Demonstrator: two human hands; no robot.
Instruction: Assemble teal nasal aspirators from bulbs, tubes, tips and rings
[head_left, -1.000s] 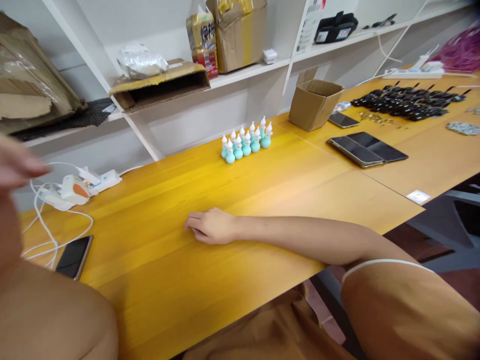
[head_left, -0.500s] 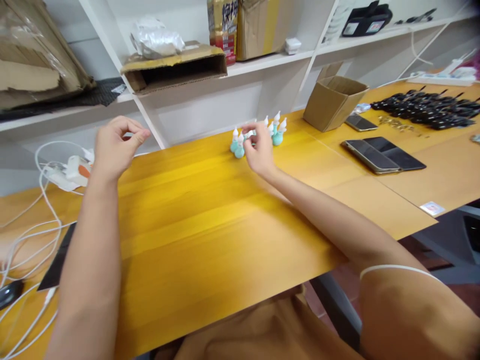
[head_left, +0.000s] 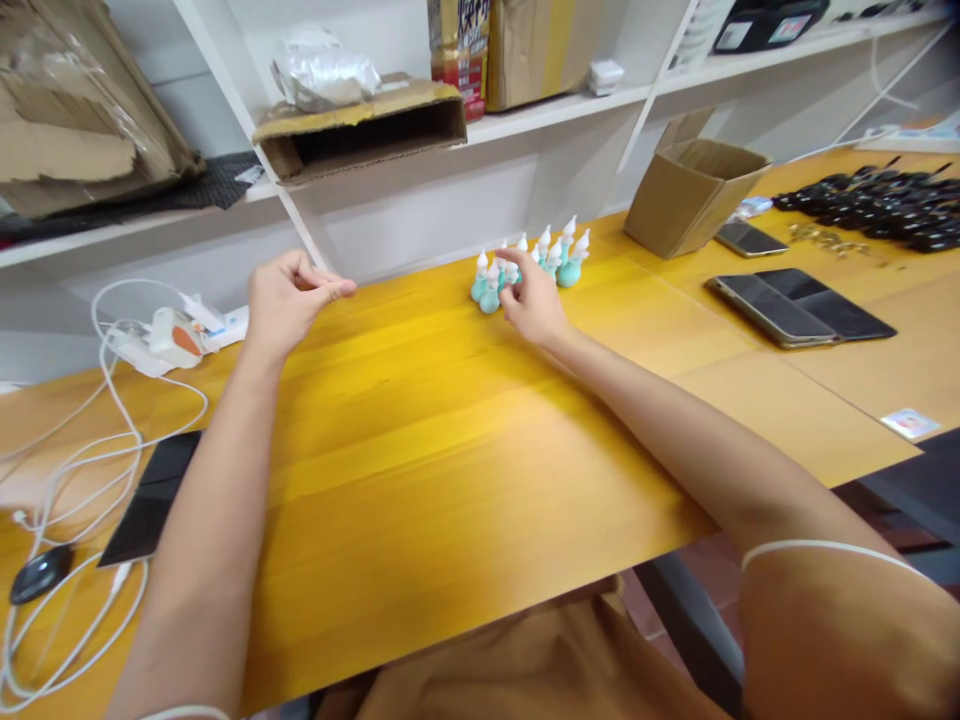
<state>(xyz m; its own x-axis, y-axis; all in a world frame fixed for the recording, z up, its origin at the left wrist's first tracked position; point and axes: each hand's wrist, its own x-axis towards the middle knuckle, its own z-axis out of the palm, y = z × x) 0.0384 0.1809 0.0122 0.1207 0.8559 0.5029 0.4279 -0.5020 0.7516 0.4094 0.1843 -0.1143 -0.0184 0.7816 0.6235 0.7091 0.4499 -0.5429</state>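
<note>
Small bottles with turquoise bodies and white pointed caps (head_left: 570,265) stand upright in a cluster near the back of the table, several of them. My right hand (head_left: 536,302) is in front of the cluster with thumb and index finger apart, partly hiding some bottles. Whether its fingertips touch a bottle I cannot tell. My left hand (head_left: 289,305) hovers above the table at the left, its thumb and fingers pressed together in a pinch. Nothing shows between them.
On the left lie a power strip (head_left: 176,340), white cables, a dark tablet-like panel (head_left: 150,500) and a black mouse (head_left: 41,573). To the right are an open cardboard box (head_left: 686,195), a phone in a folding case (head_left: 787,307) and many black parts (head_left: 877,205). Shelves rise behind.
My left hand has moved right over the table, its fingertips now closed in a pinch. The right hand's index finger and thumb have spread apart beside the bottles. The view has shifted slightly.
</note>
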